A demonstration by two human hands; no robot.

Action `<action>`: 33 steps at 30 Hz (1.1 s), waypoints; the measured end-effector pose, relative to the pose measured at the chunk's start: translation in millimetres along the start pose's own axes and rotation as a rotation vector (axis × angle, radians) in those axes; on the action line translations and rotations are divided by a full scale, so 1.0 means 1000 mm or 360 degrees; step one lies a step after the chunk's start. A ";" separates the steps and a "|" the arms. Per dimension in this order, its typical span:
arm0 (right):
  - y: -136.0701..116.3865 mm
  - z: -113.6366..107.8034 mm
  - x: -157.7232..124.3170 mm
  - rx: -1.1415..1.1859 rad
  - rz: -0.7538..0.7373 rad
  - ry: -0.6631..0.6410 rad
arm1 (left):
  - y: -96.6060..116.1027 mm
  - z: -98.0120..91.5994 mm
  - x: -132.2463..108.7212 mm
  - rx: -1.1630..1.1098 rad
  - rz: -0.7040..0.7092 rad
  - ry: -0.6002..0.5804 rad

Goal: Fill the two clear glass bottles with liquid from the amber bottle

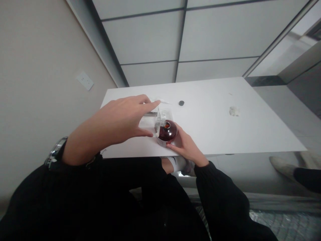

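A dark brown bottle (167,132) with an open mouth stands near the front edge of the white table (213,127). My right hand (184,145) wraps around its side and holds it. My left hand (120,120) hovers just left of the bottle, thumb and forefinger pinching a small clear plastic piece (160,121) at the bottle's neck. I cannot make out what that piece is. A watch (54,154) sits on my left wrist.
A small black cap (181,103) lies on the table behind the bottle. A white crumpled wad (234,111) rests at the right. A thin white strip (162,100) lies behind my left fingers. Another person's shoe (281,165) shows at the far right.
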State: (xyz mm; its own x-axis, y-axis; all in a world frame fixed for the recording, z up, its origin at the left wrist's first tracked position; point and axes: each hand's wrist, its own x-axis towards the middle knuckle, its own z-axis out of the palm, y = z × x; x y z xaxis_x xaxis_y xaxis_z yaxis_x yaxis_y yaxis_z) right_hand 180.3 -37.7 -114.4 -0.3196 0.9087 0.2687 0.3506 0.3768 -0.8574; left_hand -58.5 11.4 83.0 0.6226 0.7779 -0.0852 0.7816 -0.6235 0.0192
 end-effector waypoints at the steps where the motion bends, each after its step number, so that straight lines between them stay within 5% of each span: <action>1: 0.000 0.000 0.000 0.0000 0.0005 -0.0003 | 0.001 -0.001 0.000 0.0020 0.0004 -0.0013; 27: 0.007 0.003 -0.001 -0.0014 -0.0050 0.0026 | 0.012 -0.015 0.003 0.0175 -0.0037 -0.0188; 33: 0.008 0.004 -0.001 -0.0003 -0.0041 0.0029 | 0.008 -0.011 0.001 0.0160 0.0008 -0.0092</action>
State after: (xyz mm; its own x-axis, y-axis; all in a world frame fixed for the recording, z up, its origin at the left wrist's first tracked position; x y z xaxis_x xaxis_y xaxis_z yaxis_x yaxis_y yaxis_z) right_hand 180.2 -36.5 -123.3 -0.3125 0.9017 0.2988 0.3441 0.4006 -0.8492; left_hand -51.7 7.9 93.7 0.6212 0.7705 -0.1429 0.7686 -0.6346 -0.0802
